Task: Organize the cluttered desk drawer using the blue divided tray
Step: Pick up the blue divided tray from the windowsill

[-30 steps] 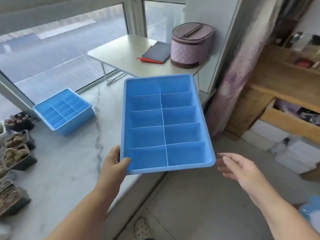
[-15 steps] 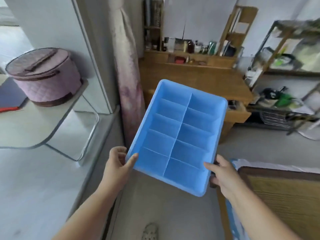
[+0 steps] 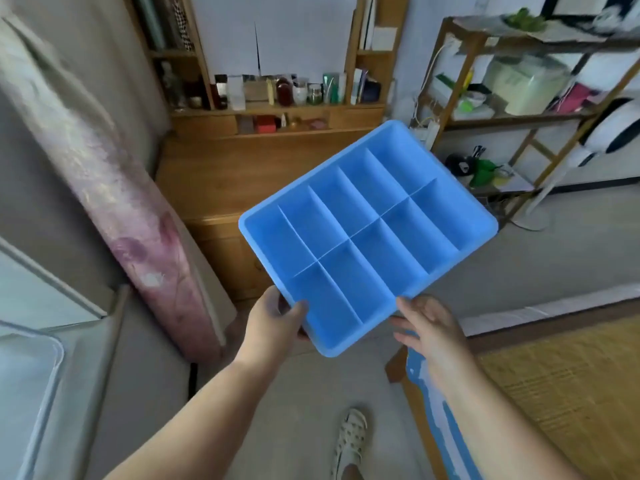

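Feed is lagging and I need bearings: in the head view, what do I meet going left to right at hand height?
Pink floral rolled curtain → left hand gripping the tray's near corner → blue plastic divided tray → right hand at its near edge → woven straw mat.
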{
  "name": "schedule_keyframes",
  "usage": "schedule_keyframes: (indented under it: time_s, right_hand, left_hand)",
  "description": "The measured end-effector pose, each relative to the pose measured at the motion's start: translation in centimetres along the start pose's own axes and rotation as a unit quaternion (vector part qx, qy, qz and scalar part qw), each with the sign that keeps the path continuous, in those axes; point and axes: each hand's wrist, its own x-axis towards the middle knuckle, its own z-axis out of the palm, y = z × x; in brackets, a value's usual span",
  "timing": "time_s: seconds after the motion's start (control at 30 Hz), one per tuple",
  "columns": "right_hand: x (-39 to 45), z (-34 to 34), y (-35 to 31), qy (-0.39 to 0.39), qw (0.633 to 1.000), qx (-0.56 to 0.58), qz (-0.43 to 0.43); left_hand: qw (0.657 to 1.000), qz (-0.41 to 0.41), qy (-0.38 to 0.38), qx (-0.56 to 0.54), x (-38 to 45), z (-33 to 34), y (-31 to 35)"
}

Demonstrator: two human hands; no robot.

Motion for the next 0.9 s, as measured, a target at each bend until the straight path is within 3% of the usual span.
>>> schedule_keyframes:
  time_s: [0.17, 0.3, 0.37, 0.5, 0.67, 0.9]
  right_hand:
    - [11.3, -5.4, -6.3, 0.059, 0.996, 0.055, -0.047]
    - [20.0, -6.6, -8.9, 0.066, 0.997, -0.037, -0.022]
    - [23.3, -5.7, -9.8, 0.052, 0.993, -0.103, -0.006]
    - [28.3, -3.1, -12.0, 0.105, 0.992, -0.071, -0.015]
    - [34.8, 0.8, -14.7, 0.102, 0.992, -0.074, -0.023]
    - [42.4, 6.5, -15.6, 0.016, 0.976, -0.215, 0.029]
  left_hand:
    - [0.999, 0.022, 0.013, 0.035, 9.2, 1.1, 2.6]
    - [0.996, 0.051, 0.018, 0.072, 16.1, 2.1, 6.0]
    - [0.994, 0.057, 0.036, 0.080, 19.5, 2.4, 7.3]
    - [0.999, 0.029, 0.023, 0.019, 25.6, 2.7, 9.2]
    - [0.998, 0.050, -0.012, -0.029, 32.4, 2.3, 9.2]
    - [0.993, 0.045, 0.089, 0.055, 42.6, -0.4, 9.9]
